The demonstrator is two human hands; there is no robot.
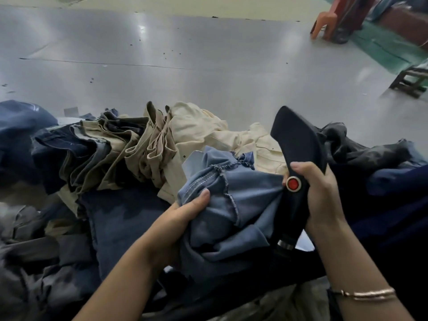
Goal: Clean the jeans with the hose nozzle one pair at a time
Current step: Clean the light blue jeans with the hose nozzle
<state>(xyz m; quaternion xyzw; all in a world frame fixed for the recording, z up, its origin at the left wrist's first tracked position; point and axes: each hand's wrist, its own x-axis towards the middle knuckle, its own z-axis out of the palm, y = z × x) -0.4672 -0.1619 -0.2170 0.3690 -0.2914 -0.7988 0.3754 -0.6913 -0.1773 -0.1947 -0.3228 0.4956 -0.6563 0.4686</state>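
Left hand: the left hand bunches a fold of the light blue jeans, thumb on top, fingers tucked under the cloth
Right hand: the right hand wraps around the handle of the black nozzle, fingers curled over it, thumb beside the red button
Jeans: they lie crumpled on top of the pile of clothes, just in front of the person and touching the nozzle's side
Nozzle mouth: it points up and away, not at the cloth
Doing it well: I judge the blue pair should be pulled clear of the pile and spread taut, so only that pair is treated
Aim: tip the nozzle mouth down onto the stretched cloth before pressing the button
Risk: loose folds could be drawn into the nozzle
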